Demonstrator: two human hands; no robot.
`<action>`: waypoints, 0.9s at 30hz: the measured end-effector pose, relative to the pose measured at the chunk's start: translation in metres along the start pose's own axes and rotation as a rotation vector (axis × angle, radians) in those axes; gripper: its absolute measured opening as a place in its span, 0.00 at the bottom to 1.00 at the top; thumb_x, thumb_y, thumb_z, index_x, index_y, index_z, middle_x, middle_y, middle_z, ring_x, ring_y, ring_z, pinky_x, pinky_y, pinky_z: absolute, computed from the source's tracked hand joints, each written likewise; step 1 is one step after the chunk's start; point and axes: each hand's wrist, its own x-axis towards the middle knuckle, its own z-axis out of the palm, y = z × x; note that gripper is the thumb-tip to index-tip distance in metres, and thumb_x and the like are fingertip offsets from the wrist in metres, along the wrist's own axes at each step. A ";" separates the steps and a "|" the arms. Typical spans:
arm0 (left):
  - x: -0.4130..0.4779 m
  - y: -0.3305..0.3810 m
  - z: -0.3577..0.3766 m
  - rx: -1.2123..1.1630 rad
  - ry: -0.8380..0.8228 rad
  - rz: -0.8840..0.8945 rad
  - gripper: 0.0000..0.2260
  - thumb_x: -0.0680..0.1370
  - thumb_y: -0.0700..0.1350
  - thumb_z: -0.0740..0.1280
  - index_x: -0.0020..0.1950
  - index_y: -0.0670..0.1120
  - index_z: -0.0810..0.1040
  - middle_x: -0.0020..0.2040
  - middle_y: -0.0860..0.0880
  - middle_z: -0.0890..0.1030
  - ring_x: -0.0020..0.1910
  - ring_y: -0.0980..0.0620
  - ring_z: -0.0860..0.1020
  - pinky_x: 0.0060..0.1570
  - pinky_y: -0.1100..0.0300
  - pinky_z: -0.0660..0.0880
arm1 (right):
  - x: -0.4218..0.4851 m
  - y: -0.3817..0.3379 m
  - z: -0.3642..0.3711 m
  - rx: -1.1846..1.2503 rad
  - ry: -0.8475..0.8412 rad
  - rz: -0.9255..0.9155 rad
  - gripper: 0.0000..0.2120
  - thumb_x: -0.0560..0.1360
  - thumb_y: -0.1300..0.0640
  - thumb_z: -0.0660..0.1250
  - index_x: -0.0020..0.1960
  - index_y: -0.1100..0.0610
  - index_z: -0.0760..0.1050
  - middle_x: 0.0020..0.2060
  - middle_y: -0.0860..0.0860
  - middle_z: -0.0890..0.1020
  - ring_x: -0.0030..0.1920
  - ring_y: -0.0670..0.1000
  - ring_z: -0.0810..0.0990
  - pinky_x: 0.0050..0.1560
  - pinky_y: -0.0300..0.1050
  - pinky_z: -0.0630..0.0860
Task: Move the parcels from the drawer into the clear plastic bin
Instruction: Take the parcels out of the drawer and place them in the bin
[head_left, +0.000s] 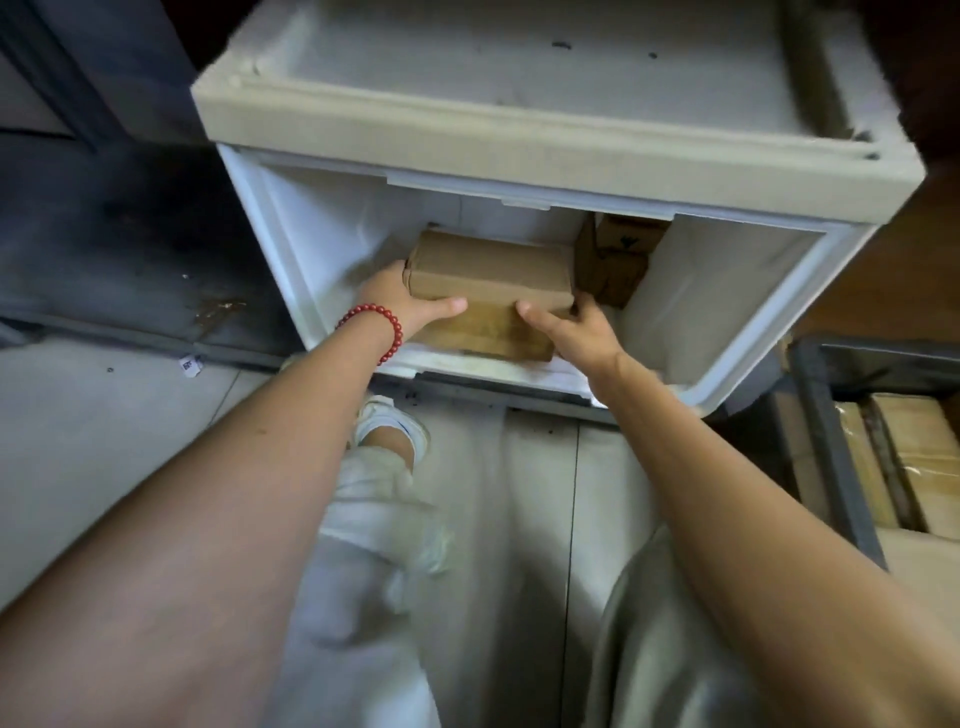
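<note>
- Gripping the top parcel (488, 270) by its ends inside the open drawer (769, 312), left hand (402, 306) and right hand (576, 327) both curled round it.
- Resting on a second parcel (493, 332), so could drag that one askew.
- Risks knocking the overhanging cabinet top (519, 130) if lifted straight up.
- Might clip the dark rim of the clear plastic bin (831, 441), off to the right, on the swing across.
</note>
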 end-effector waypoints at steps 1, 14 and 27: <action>-0.016 0.001 -0.002 -0.005 0.005 0.003 0.37 0.66 0.59 0.76 0.70 0.47 0.69 0.66 0.48 0.75 0.65 0.47 0.73 0.65 0.51 0.70 | -0.015 0.001 -0.003 -0.002 0.000 -0.004 0.37 0.69 0.46 0.76 0.71 0.59 0.65 0.63 0.53 0.76 0.62 0.52 0.77 0.62 0.47 0.75; -0.197 0.005 -0.008 -0.217 0.178 0.071 0.35 0.65 0.66 0.73 0.66 0.54 0.67 0.56 0.53 0.77 0.56 0.53 0.76 0.58 0.57 0.73 | -0.202 -0.020 -0.068 -0.003 -0.098 -0.137 0.27 0.69 0.36 0.69 0.62 0.48 0.67 0.57 0.40 0.75 0.53 0.36 0.75 0.41 0.26 0.73; -0.214 0.012 0.004 -0.392 0.248 0.024 0.27 0.67 0.69 0.68 0.56 0.53 0.66 0.46 0.55 0.76 0.46 0.58 0.75 0.49 0.55 0.77 | -0.242 -0.026 -0.062 0.143 -0.134 -0.120 0.36 0.63 0.29 0.65 0.68 0.41 0.64 0.61 0.41 0.73 0.64 0.46 0.73 0.53 0.48 0.78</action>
